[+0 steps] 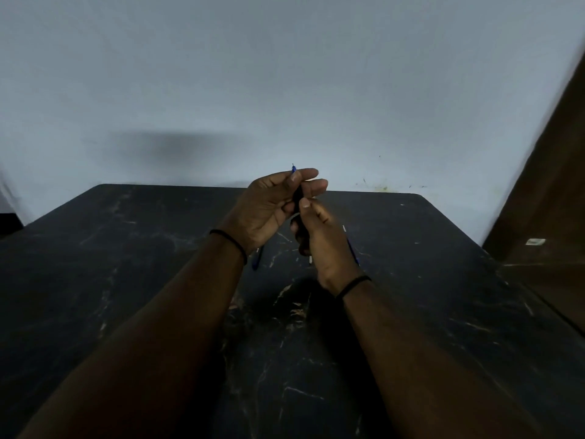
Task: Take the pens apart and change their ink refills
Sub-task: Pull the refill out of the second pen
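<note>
Both hands work one pen (pixel 296 198) held in the air above the far half of the table (pixel 126 280). The left hand (pixel 269 207) curls its fingers round the upper end of the pen, where a blue tip (pixel 293 169) shows above them. The right hand (pixel 319 239) grips the dark lower barrel, thumb pressed along it. The step in hand appears to be separating or rejoining the two halves. Keep both grips close to the joint, turn one half only, and pull straight along the axis so the refill does not bend. On the table, a blue pen part (pixel 256 259) lies just left of the pen, a thin refill (pixel 352 245) just right
</note>
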Demonstrator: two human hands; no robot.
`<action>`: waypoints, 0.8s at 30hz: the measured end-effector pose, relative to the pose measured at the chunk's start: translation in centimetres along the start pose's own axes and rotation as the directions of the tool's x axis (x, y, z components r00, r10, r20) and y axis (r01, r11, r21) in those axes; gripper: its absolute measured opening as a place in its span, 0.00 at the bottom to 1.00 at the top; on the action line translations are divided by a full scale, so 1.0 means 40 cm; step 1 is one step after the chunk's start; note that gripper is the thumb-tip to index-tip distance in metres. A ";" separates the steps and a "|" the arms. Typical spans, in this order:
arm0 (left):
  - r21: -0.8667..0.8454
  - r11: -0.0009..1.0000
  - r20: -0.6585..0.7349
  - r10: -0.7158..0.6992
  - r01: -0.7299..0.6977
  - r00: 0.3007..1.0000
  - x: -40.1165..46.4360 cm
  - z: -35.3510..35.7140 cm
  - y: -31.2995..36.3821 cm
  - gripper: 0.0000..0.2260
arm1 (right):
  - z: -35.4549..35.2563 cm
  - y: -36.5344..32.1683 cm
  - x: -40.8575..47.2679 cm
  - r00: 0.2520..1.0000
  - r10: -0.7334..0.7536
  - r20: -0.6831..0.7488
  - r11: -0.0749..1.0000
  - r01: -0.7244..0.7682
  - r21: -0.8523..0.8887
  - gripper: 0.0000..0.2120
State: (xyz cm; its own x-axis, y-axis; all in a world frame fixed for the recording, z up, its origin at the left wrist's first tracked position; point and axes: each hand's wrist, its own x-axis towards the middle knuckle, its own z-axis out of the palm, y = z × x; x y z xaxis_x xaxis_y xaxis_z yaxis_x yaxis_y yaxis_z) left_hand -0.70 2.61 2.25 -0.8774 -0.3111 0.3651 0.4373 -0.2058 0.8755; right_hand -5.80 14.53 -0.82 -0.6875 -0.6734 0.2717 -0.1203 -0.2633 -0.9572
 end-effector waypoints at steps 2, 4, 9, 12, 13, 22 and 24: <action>0.012 1.000 -0.001 -0.008 0.008 1.000 0.002 0.008 -0.008 0.13 | -0.008 0.000 -0.003 1.000 0.002 0.024 1.000 -0.003 0.024 0.13; 0.024 1.000 0.002 -0.012 0.012 1.000 0.005 0.009 -0.008 0.14 | -0.011 -0.003 -0.005 0.999 -0.001 0.036 0.999 -0.001 0.036 0.13; 0.054 0.997 0.053 0.057 -0.060 0.997 0.034 0.023 0.083 0.14 | -0.001 -0.075 0.032 0.992 -0.023 0.122 0.994 0.010 0.109 0.13; 0.049 0.986 0.077 0.154 -0.158 0.985 0.057 0.051 0.166 0.15 | -0.001 -0.167 0.086 0.968 -0.070 0.243 0.992 0.042 0.119 0.15; 0.055 0.979 0.076 0.194 -0.198 0.978 0.064 0.062 0.195 0.15 | -0.002 -0.203 0.101 0.954 -0.090 0.288 0.992 0.061 0.109 0.15; 0.063 0.928 0.094 0.361 -0.368 0.928 0.031 0.153 0.327 0.15 | -0.006 -0.377 0.084 0.860 -0.203 0.467 0.978 0.156 0.139 0.13; 0.042 0.931 0.100 0.358 -0.363 0.928 0.019 0.165 0.339 0.15 | -0.007 -0.389 0.069 0.856 -0.226 0.466 0.974 0.188 0.127 0.13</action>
State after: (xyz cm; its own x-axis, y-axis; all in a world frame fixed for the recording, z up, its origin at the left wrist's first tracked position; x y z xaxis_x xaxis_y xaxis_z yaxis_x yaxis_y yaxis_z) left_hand 3.25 5.72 16.49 -0.6780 -0.2696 0.6839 0.7173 -0.0395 0.6956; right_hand -6.02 16.96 14.82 -0.2275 -0.8384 0.4953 -0.1551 -0.4709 -0.8684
